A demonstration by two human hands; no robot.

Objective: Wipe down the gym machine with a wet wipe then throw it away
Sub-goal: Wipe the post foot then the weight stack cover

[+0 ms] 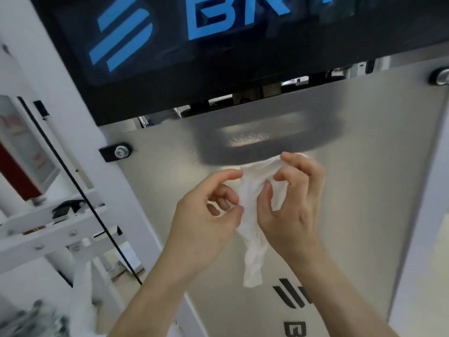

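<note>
Head view, only one. Ctr of frame: wet wipe (252, 215) hangs crumpled btwn both hands, top bunched just below the dark dispenser slot (267, 139), tail dropping twd lower ctr over the steel panel (364, 190). Can't tell if the top edge is free of the slot or caught in it.

Left hand (206, 215): thumb + curled fingers pinch the wipe's left edge. Right hand (294, 203): index over the top, thumb under, pinching the upper part. Both are grasping the wipe, neither is released.

Step, as I judge it: fetching/opening the wipe at the dispenser. No wiping begun.

Next move calls for: pull the wipe clear if it's caught, spread it flat w/ both hands, then turn to the white machine frame (48, 227) at left of frame. The thin damp sheet likely clings to itself, so tease it apart gently.

Count:
- wipes: 1
- hands: 2
- slots: 1
- bolts: 2, mid left (120, 152) and upper right (441, 76)
- black cable (80, 190): 1, running diagonally at left
</note>
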